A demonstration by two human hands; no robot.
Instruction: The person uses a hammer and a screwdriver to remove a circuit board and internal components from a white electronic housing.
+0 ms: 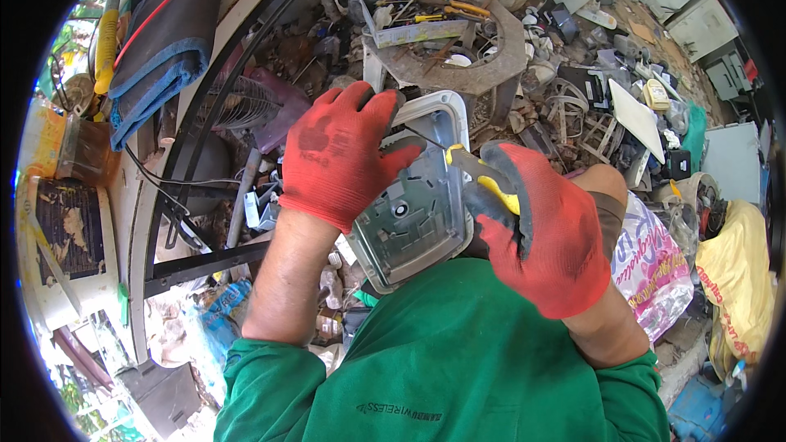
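Observation:
A grey-white plastic housing, rectangular with rounded corners and a dark, see-through-looking inner face, lies tilted in front of my body. My left hand, in a red glove with dark fingertips, grips its upper left edge, the thumb reaching over the inside. In my right hand, gloved alike, is a screwdriver with a yellow and black handle. Its thin shaft points up and left into the housing's top end, close to my left thumb. The exact spot the tip touches is hard to make out. A round white-rimmed hole shows mid-housing.
Beyond the housing stands a worn stool-like frame carrying a tray of tools. Scrap plastic and metal litter the ground around it. A dark metal frame runs along the left. Plastic sacks lie at the right.

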